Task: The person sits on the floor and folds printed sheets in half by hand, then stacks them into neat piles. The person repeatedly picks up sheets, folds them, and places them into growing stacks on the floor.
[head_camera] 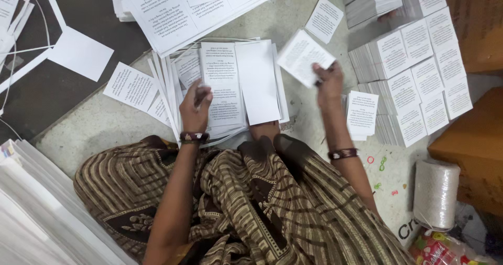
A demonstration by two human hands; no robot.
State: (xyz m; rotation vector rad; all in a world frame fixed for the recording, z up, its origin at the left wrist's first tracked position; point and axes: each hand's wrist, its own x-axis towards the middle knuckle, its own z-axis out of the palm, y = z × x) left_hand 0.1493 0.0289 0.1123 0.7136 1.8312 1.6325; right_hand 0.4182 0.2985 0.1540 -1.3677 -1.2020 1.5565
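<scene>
Printed white slips (414, 81), rectangular with black text, stacked in rows at right of frame. One loose printed slip (325, 18) at upper centre, another (131, 87) left of centre. Brown cardboard box (474, 144) at right edge, partly out of frame. Red, yellow and green printed wrapper (445, 249) in lower right corner. No screens or signs.

Matt white paper leaflets (304, 57)
</scene>
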